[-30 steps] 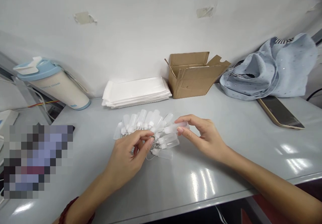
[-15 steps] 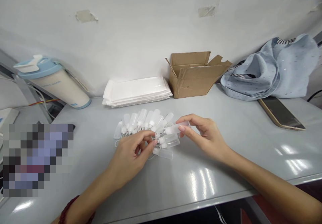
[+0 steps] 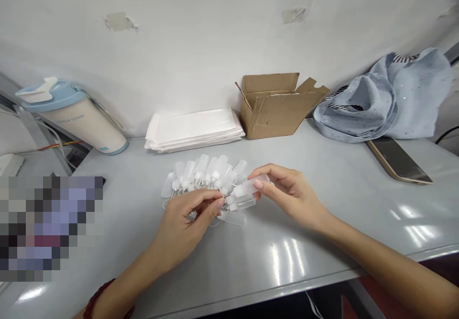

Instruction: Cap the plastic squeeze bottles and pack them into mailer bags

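My right hand [image 3: 285, 187] grips a small translucent plastic squeeze bottle [image 3: 253, 185] between thumb and fingers, its white cap end facing left. My left hand [image 3: 195, 216] is closed in a pinch just left of that cap, on what looks like a thin white cord [image 3: 222, 192]; the fingers partly hide it. Several similar bottles [image 3: 201, 168] lie fanned out on the table behind and around my left hand, cap ends inward, with thin white loops among them. Two more bottles lie just below the held one, the lower one [image 3: 234, 218] flat on the table.
Behind the bottles lie a stack of white sheets or sleeves [image 3: 195, 127] and an open cardboard box [image 3: 276, 118]. A tumbler [image 3: 89, 123] stands at left, near a pixelated area. At right are a blue cloth bag [image 3: 387, 104] and a phone [image 3: 399, 161] on the grey table [image 3: 322, 266].
The bottle in my right hand has tilted, its cap end dropping slightly closer to my left fingers. My left fingertips have drawn tighter together. The rest lies as before.
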